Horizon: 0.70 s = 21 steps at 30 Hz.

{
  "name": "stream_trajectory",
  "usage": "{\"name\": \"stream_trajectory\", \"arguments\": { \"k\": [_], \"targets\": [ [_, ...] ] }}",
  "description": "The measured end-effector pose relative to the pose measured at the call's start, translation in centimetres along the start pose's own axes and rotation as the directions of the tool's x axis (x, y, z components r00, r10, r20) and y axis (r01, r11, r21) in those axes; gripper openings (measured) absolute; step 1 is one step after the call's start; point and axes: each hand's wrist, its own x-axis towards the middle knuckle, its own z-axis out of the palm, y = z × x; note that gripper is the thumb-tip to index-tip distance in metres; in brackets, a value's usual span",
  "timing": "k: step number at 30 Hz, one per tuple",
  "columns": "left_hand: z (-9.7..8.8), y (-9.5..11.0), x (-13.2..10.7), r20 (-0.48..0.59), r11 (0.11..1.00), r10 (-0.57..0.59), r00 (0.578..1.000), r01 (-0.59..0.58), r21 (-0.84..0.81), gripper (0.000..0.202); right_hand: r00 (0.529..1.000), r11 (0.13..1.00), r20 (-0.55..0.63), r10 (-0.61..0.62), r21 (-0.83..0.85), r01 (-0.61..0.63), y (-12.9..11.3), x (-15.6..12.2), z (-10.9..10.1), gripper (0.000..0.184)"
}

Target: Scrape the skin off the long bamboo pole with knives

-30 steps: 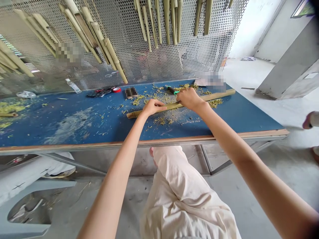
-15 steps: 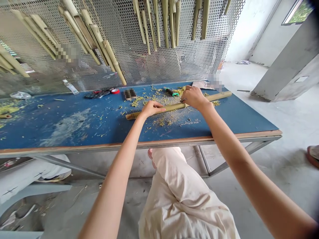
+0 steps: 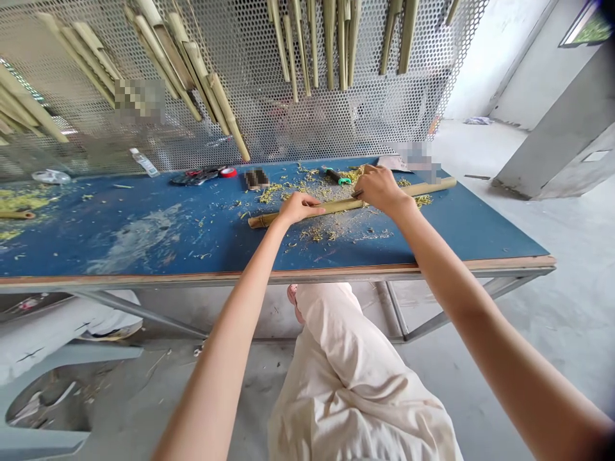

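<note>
Bamboo (image 3: 342,205) lies on the table (image 3: 480,227), presumably for steadiness; left hand (image 3: 298,208) pinches it; right hand (image 3: 380,187) curls its fingers over it, what they pinch unclear.

Pole (image 3: 340,206) on tbl (image 3: 485,234), shavings (image 3: 271,193) around, btl (image 3: 145,162) L of tape (image 3: 227,172), mesh (image 3: 307,131) behind

Workshop, pale shavings (image 3: 314,235) strewn across blue workbench (image 3: 216,250), bamboo lengths (image 3: 225,115) hung along perforated metal panel (image 3: 235,45)
</note>
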Motion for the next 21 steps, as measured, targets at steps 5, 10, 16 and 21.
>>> {"name": "stream_trajectory", "arguments": {
  "k": [5,10,16,21],
  "targets": [
    [0.1,-0.1,0.2,-0.010,1.000,0.010,1.000,-0.010,0.008,0.049,1.000,0.999,0.002,0.013,-0.030,-0.013,0.2,0.1,0.5,0.032],
    [0.2,-0.4,0.3,-0.008,1.000,0.025,1.000,-0.025,-0.018,0.054,0.996,0.996,0.012,0.089,0.032,-0.089,0.6,0.1,1.0,0.029],
    [0.5,-0.6,0.4,-0.018,0.999,0.039,0.999,-0.039,0.001,0.052,0.999,0.996,-0.034,-0.019,0.082,0.022,-1.0,0.9,0.8,0.026],
    [0.5,-0.6,0.3,-0.012,0.999,0.032,0.999,-0.033,-0.009,0.049,0.999,0.990,-0.042,-0.025,0.135,0.031,-1.1,0.7,0.3,0.027]
  ]
}}
